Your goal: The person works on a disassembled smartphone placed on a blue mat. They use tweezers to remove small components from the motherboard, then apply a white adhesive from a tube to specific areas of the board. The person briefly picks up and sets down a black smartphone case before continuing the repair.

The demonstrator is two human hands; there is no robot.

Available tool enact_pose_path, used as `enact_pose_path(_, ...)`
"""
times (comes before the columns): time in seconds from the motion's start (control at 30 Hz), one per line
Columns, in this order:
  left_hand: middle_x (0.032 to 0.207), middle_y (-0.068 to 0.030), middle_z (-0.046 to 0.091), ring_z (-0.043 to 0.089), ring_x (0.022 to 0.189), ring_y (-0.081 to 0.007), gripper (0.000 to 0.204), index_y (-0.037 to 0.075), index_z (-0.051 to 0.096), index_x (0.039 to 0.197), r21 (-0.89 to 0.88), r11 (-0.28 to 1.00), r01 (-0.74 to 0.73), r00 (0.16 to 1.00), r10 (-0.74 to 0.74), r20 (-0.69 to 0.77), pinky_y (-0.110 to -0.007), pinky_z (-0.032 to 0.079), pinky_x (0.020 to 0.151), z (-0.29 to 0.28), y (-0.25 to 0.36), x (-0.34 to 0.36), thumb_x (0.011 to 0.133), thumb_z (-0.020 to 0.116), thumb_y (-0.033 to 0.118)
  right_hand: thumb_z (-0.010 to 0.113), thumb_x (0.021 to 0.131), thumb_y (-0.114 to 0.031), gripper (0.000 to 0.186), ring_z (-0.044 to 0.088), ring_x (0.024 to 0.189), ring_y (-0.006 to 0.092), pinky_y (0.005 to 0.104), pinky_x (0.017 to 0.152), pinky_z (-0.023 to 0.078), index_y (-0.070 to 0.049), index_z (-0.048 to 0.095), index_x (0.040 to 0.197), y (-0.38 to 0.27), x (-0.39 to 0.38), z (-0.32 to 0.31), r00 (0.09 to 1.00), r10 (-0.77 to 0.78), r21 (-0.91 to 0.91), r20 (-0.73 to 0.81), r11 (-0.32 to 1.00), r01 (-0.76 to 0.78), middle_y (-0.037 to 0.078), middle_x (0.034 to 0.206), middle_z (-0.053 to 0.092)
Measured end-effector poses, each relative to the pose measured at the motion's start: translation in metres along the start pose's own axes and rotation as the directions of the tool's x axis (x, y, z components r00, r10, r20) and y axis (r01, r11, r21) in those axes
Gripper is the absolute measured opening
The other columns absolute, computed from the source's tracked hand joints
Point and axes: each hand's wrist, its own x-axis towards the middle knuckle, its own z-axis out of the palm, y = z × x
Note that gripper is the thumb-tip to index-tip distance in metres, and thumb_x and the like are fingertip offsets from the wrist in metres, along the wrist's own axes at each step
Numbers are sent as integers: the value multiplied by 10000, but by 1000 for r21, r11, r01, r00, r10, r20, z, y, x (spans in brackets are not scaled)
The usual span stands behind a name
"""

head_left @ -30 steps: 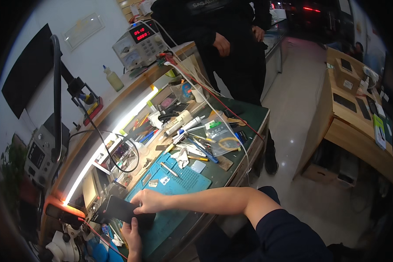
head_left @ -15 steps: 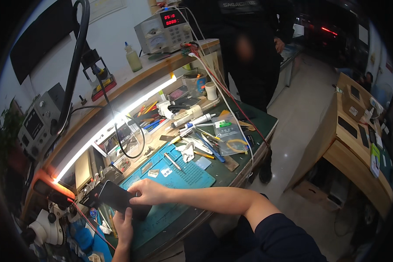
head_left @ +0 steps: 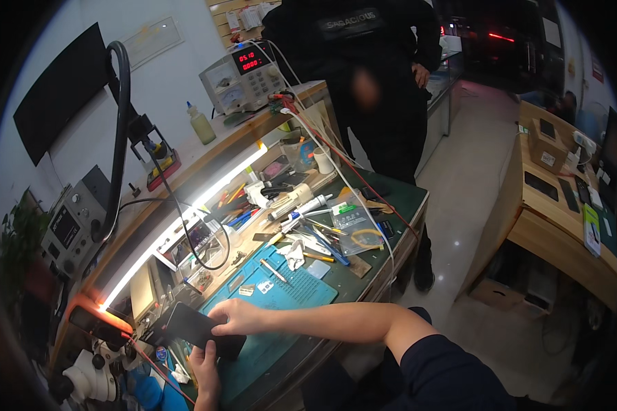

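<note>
A flat black phone [head_left: 192, 325] is held tilted over the near left part of a blue work mat [head_left: 300, 294]. Below it, my left hand [head_left: 205, 370] grips the lower edge with its thumb up on it; its other fingers are mostly hidden. My right hand [head_left: 238, 318] comes across from the right, its fingers bent and pinching the phone's right end. Under that hand a further dark flat part [head_left: 233, 347] shows; I cannot tell whether it belongs to the phone. Past my right hand, a slim pen-like tool [head_left: 273, 270] lies on the mat.
Behind the mat lie many hand tools, a crumpled white tissue [head_left: 294, 254] and a clear plastic bag [head_left: 356, 229]. A lit strip lamp [head_left: 185, 222] runs under a shelf carrying a power supply [head_left: 243, 77]. A microscope [head_left: 92, 377] stands near left. Another person [head_left: 384, 130] stands beyond the bench.
The whole view has shifted a little, with the bench's far side lower in the picture. Both hands keep nearly the same hold on the phone.
</note>
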Motion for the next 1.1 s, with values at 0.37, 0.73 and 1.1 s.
enact_pose_path(0.37, 1246, -92, 690, 659, 1112, -169, 346, -15, 618, 1313, -151, 989, 9, 1000, -5, 29, -323, 508, 972, -1, -5, 0, 1071, 612, 233, 701, 956, -248, 343, 698, 926, 160, 328, 845, 546, 2, 716, 1191, -13, 0, 0, 987, 86, 120, 138, 988, -102, 117, 1041, 771)
enact_pose_path(0.73, 1152, -60, 714, 625, 1038, -105, 308, -37, 644, 1276, 120, 992, -41, 998, 33, 62, -268, 485, 900, 9, -5, -1, 1067, 612, 187, 722, 919, -240, 346, 707, 1021, 251, 386, 913, 529, -1, 725, 1170, -2, -15, 17, 989, 121, -45, -80, 991, -124, 169, 1091, 755)
enact_pose_path(1.1, 1046, -16, 706, 603, 953, -90, 271, -16, 698, 1182, 86, 992, -89, 995, 85, 51, -261, 478, 839, 3, -6, -2, 1061, 612, 210, 717, 899, -225, 245, 673, 976, 403, 465, 854, 538, -35, 717, 1053, -53, -34, 27, 976, -72, -290, -207, 957, 9, 197, 1004, 694)
